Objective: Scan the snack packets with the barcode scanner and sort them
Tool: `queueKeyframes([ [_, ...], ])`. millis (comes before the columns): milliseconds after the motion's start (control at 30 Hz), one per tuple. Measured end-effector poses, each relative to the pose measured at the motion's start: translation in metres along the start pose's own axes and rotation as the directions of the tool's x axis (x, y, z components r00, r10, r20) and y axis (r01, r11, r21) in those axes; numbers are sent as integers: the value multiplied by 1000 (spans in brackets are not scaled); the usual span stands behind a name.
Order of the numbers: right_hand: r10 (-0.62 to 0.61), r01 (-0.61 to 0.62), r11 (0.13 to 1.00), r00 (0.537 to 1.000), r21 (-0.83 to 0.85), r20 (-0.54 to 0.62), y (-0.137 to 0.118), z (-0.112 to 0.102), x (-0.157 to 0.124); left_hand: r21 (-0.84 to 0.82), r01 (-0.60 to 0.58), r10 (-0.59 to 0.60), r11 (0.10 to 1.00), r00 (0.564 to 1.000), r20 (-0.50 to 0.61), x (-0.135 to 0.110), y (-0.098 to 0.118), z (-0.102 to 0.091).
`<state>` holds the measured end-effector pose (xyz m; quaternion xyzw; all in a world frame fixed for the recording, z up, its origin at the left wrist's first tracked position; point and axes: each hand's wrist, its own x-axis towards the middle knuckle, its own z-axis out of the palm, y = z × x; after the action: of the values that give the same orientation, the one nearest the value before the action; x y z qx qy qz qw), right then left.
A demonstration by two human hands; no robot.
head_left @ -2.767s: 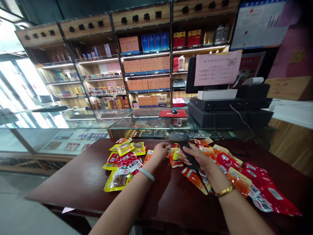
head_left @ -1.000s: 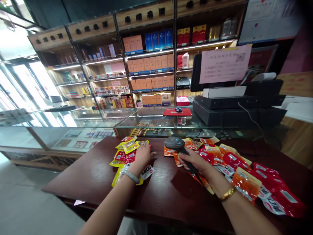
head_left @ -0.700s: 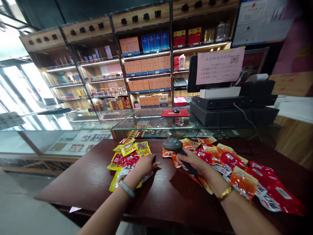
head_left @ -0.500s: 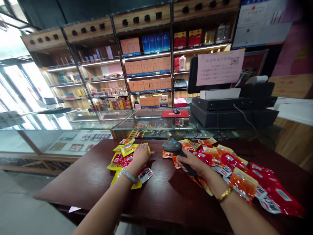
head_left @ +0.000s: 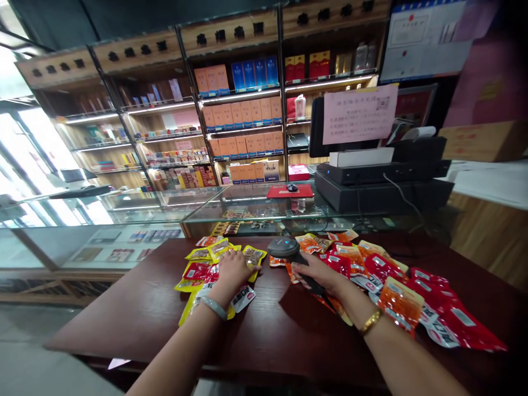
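Note:
My right hand (head_left: 315, 272) is wrapped around the handle of a black barcode scanner (head_left: 285, 247), whose head shows a small blue light and points left. My left hand (head_left: 234, 272) lies over a pile of snack packets, fingers apart, palm down. Its thumb reaches to a yellow-edged snack packet (head_left: 254, 256) on the pile's right side. Red packets (head_left: 197, 270) and a white-ended packet (head_left: 244, 298) lie around and under this hand. Right of the scanner spreads a second group, with orange packets (head_left: 400, 302) and red packets (head_left: 454, 308); my right forearm passes over some of them.
The packets rest on a dark red-brown table (head_left: 136, 308). Behind it stands a glass display counter (head_left: 198, 206) with a mouse on a red mat (head_left: 274, 191). At the right are a cash register (head_left: 383, 187) and a monitor with a paper sign (head_left: 358, 114). Stocked shelves (head_left: 243, 132) line the wall.
My left hand has shifted off the yellow-edged packet on the right of its pile, which now shows more fully. My right hand still holds the scanner. The whole view has turned slightly right.

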<state>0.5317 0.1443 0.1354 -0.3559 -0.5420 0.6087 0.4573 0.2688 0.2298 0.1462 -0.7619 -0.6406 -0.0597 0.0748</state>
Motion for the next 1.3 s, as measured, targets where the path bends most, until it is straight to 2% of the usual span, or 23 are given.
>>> queueKeyframes([
  [133, -5, 5, 1000, 1000, -3, 1, 1, -2, 1, -41, 46, -42, 998, 995, 93, 8, 3, -1],
  [267, -14, 14, 1000, 1000, 5, -15, 1, -2, 1, -237, 159, -130, 958, 982, 134, 13, -1, 3],
  [367, -20, 21, 1000, 999, 10, -36, 2, 1, 1, -451, 200, -210, 870, 977, 28, 15, -4, 13],
  [467, -31, 32, 999, 997, 14, -64, 6, 3, 3, -628, 170, -294, 759, 951, -97, 16, -3, 21],
  [533, -44, 45, 999, 996, 15, -82, 9, 4, 6, -695, 147, -325, 704, 937, -131, 15, -2, 23],
  [633, -61, 62, 998, 994, 13, -95, 11, 4, 8, -740, 112, -338, 663, 927, -163, 14, 1, 21],
  [767, -65, 67, 998, 993, 15, -95, 11, 4, 9, -757, 48, -336, 652, 913, -231, 10, 0, 19],
  [933, -44, 46, 999, 996, 16, -81, 13, 4, 8, -807, 89, -394, 584, 900, -185, 11, 1, 23],
  [1000, -45, 46, 999, 996, 19, -77, 14, 6, 8, -857, 73, -348, 510, 929, -129, 11, 11, 26],
  [1067, -42, 44, 999, 996, 24, -79, 15, 7, 7, -916, -7, -164, 402, 983, -79, 11, 24, 31],
  [1133, -27, 29, 999, 996, 19, -91, 16, 8, 7, -934, -116, 49, 339, 993, -105, 10, 33, 34],
  [1167, -18, 19, 1000, 995, 12, -97, 17, 8, 7, -918, -163, 113, 361, 985, -130, 10, 35, 35],
  [1200, -12, 12, 1000, 995, 3, -102, 18, 7, 7, -884, -190, 131, 428, 980, -147, 10, 33, 34],
  [1267, -2, 1, 1000, 995, -11, -104, 19, 7, 7, -743, -170, 71, 647, 984, -163, 10, 19, 30],
  [1300, 3, -4, 1000, 994, -14, -105, 20, 7, 6, -639, -115, 7, 761, 986, -169, 10, 9, 26],
])
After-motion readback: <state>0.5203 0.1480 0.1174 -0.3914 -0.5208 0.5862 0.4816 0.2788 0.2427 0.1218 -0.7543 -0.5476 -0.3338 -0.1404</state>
